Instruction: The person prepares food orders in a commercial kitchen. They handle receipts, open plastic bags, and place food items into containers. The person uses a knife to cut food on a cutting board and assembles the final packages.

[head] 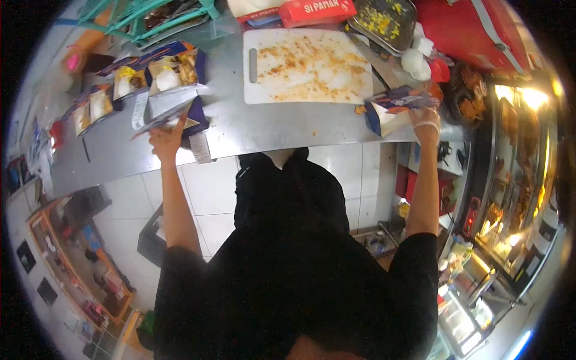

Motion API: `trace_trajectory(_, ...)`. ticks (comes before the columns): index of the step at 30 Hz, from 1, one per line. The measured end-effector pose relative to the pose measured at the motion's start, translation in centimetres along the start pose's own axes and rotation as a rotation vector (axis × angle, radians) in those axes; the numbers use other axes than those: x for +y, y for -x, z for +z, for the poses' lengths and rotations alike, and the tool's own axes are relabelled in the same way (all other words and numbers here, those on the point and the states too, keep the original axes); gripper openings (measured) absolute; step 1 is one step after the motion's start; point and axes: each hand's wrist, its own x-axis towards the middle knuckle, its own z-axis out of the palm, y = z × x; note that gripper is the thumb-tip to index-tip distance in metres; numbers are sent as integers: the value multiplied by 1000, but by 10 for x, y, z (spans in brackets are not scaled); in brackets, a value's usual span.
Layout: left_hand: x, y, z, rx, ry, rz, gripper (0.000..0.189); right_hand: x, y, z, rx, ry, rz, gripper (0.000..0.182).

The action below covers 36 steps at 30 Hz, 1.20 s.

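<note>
At the left of the steel counter, my left hand [167,139] is at the near edge of an open paper food box [195,119] with a dark blue outside; whether it grips the box or a flap is unclear. Behind it stand open boxes with rice [167,80], yellow bits and brown meat. A printed paper slip [200,147] hangs over the counter edge beside this hand. At the right, my right hand [425,123], in a clear plastic glove, holds a dark blue and orange food box [390,110] by its right side. The box stands at the right corner of the cutting board.
A white cutting board [310,67] with orange-brown crumbs lies mid-counter. Beyond it are a red carton [317,11] and a metal tray [386,22] of chopped yellow-green food. A green plastic crate [148,20] stands back left, a red insulated box [468,33] back right. A lit glass cabinet [517,180] is at right.
</note>
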Motion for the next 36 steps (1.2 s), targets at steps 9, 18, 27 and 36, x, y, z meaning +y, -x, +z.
trace_trajectory(9, 9, 20, -53, 333, 309, 156, 64, 82, -55, 57, -28, 343, -420, 35)
trace_trajectory(18, -4, 75, -50, -940, 1547, -620, 78, 70, -21, 1, -262, 56, -472, 36)
trace_trajectory(27, -7, 52, -3, -691, 1657, -582, 66, -294, 81, 50, -109, -298, -705, 26)
trace_trajectory(36, -103, 26, 26, -457, 1423, -380, 63, -444, 121, 17, -182, -762, -417, 36)
